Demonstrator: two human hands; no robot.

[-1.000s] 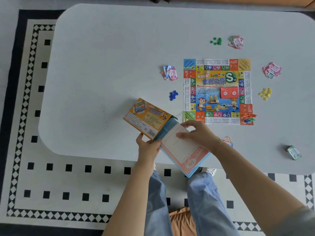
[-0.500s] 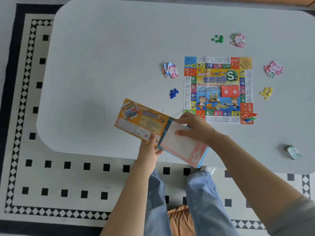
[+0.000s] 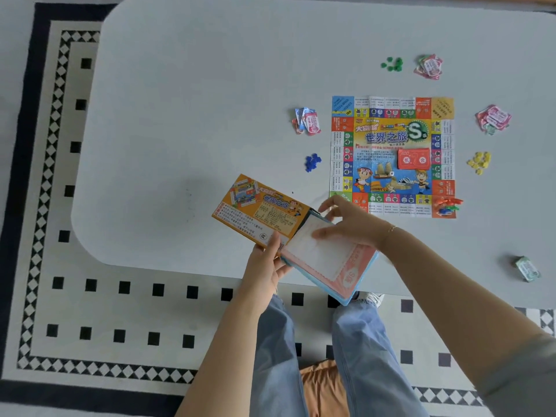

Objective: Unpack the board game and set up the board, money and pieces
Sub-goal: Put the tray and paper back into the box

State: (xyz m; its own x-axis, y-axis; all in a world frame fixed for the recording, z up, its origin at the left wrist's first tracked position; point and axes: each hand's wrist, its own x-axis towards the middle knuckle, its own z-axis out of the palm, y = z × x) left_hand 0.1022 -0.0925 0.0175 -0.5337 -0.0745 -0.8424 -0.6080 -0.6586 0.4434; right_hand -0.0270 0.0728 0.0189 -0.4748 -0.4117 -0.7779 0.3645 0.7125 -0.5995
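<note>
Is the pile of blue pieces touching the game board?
Apart. The head view shows bare table between the blue pieces and the left edge of the game board.

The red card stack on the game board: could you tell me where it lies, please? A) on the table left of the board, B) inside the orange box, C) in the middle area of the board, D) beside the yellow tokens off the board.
C: the red card stack lies inside the game board, in its picture area right of centre.
</note>
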